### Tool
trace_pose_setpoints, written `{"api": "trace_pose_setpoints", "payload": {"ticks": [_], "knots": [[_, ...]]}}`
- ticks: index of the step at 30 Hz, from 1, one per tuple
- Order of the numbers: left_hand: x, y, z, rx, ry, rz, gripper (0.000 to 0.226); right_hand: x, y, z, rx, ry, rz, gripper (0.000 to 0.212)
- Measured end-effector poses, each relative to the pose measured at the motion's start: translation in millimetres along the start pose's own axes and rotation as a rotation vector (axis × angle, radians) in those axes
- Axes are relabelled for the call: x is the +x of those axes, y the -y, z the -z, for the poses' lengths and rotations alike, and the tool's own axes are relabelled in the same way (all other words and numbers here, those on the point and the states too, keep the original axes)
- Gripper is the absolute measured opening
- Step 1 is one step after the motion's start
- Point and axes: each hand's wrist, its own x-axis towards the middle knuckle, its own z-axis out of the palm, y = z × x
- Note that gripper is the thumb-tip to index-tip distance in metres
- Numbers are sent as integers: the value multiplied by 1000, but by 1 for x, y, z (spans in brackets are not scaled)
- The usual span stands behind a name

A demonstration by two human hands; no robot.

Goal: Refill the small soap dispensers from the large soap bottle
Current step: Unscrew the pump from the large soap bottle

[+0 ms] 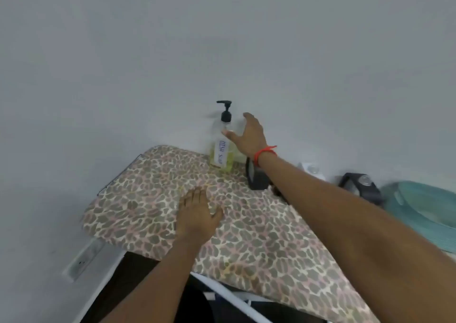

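Observation:
A clear soap dispenser (221,147) with a black pump and a white handwritten label stands upright at the far edge of the leopard-print board (153,199), against the wall. Yellow-green liquid fills its lower part. My right hand (248,135) is spread open just right of the bottle's neck, thumb close to it, gripping nothing. A red string circles that wrist. My left hand (197,214) lies flat, palm down, on the board's middle. No large soap bottle shows.
A black box-like object (256,177) stands on the board right of the dispenser, partly behind my right forearm. Farther right sit a white item (309,169), a dark device (360,184) and a teal woven mat (424,204). White frame bars (232,295) run below.

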Motion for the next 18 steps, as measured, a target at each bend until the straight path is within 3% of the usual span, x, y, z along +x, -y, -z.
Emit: {"api": "trace_pose_setpoints", "payload": {"ticks": [7, 11, 18], "knots": [[1, -4, 1, -2, -12, -2, 87, 39, -9, -25, -26, 79, -48, 73], [1, -5, 1, -10, -30, -6, 86, 38, -8, -25, 14, 111, -51, 83], [-1, -6, 4, -82, -57, -5, 90, -5, 2, -6, 45, 124, 8, 82]]}}
